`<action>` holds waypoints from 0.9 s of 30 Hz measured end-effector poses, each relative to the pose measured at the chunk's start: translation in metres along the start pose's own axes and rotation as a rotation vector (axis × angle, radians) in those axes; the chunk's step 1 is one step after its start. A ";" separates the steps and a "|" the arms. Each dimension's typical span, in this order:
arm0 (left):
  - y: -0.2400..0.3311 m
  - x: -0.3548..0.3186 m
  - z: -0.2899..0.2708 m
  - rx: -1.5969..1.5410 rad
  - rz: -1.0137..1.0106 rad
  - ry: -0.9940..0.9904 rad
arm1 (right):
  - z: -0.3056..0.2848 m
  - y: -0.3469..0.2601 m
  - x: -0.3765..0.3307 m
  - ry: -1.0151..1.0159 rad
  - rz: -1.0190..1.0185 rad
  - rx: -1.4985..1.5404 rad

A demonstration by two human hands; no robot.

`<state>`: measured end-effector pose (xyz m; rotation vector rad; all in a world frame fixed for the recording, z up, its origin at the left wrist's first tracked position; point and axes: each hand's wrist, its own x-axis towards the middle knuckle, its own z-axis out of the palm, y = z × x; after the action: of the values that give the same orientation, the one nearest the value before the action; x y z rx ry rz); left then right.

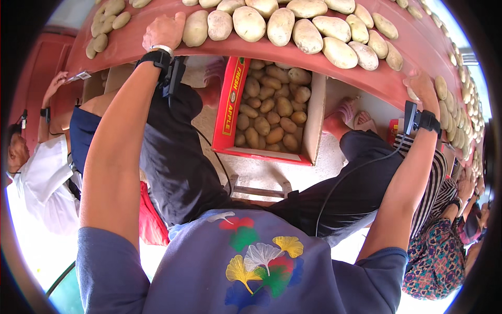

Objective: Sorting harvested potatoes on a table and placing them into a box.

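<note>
Left hand (163, 31) flat, gripping nothing, touching smooth oval potato (195, 29) | right hand (421, 87) grip cannot tell, red conveyor (376, 78) edge | cardboard box (314, 118) holds potatoes.

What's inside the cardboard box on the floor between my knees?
The cardboard box is filled with loose potatoes, piled nearly to the rim. Only the top layer shows; anything beneath it, and the box bottom, is covered. The red conveyor edge hides its far end.

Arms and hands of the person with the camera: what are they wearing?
Both forearms are bare below short blue-grey sleeves. The left hand has a pale band and a black strap at the wrist, with a black device clipped underneath. The right hand has a black wrist strap with a small black device, and a thin black cable runs from it.
</note>
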<state>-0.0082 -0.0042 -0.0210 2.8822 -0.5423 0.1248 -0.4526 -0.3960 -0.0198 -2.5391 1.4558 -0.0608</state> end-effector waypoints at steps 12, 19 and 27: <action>-0.002 0.003 0.004 0.018 -0.012 0.013 | -0.032 -0.097 -0.114 -0.726 -0.135 0.596; 0.003 0.002 -0.001 0.018 -0.005 -0.027 | 0.018 -0.179 -0.142 -0.686 -0.607 0.711; 0.006 -0.003 -0.006 0.000 -0.042 -0.046 | 0.047 -0.178 -0.142 -0.578 -0.822 0.091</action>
<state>-0.0130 -0.0072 -0.0145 2.9005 -0.4891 0.0524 -0.3675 -0.1796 -0.0190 -2.5752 0.1705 0.4249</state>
